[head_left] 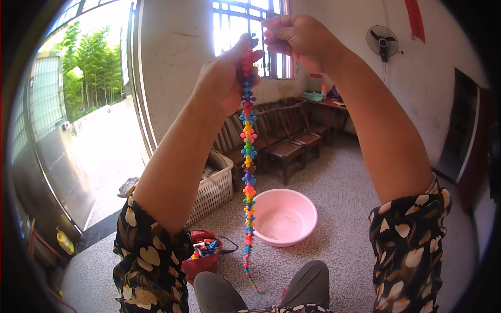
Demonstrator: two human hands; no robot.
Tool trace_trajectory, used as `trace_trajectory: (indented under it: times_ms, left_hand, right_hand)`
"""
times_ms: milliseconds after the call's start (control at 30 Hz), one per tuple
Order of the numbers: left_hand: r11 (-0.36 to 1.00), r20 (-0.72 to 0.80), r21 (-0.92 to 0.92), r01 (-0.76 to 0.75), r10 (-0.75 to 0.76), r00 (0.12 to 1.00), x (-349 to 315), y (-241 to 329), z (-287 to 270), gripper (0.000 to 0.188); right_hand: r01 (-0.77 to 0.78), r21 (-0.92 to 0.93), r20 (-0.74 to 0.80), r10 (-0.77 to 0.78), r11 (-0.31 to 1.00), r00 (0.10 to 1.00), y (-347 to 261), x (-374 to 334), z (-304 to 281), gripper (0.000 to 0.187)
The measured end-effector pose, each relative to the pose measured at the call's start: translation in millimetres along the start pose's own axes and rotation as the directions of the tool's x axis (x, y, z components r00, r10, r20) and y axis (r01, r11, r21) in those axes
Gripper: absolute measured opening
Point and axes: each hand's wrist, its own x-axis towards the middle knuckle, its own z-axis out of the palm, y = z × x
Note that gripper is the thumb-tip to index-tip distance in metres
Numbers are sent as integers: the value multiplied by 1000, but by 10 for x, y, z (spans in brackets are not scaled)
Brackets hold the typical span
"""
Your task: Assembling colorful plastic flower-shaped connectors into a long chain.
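A long strand of colourful flower-shaped beads (249, 135) hangs straight down in front of me, from window height to near my knees. Near its top, my left hand (222, 81) is closed round the strand, with a short dark blue-green end poking up above the thumb. My right hand (308, 44) is raised just right of that end, fingers pinched together. Pinkish-red spots show at its fingertips, but whether they are a small piece or fingernails I cannot make out. The strand's lower end tapers away above the floor between my legs.
A pink basin (286, 242) stands on the speckled floor. Left of it are a red bag (201, 266) of colourful pieces and a white slatted basket (211, 195). Dark wooden chairs (284, 148) line the wall below the window. A doorway opens at left; a fan (382, 40) hangs at right.
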Motion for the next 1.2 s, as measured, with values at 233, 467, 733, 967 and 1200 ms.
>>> trace_trajectory:
  times_ms: [233,467,733,967,1200]
  left_hand:
    - [997,-21,66,-48,49,999,-14,28,7,31]
    - [984,-66,108,-143,150,986,-130,66,43,36]
    - [953,-102,249,-175,205,974,-134,90,102,41]
    - [933,-9,259,-250,261,965,-153,56,45,40]
    - [945,17,195,-262,264,964,-181,24,70,37]
  right_hand:
    - [2,-248,46,10,969,999,-239,-32,170,29]
    - [30,-228,192,15,973,981,-259,-29,172,26]
    - [60,-281,148,-19,958,989,-276,27,171,30]
    - [166,-281,229,-102,945,968,-320,-12,224,30]
    - [104,-225,275,-39,969,961,-335,-4,143,30]
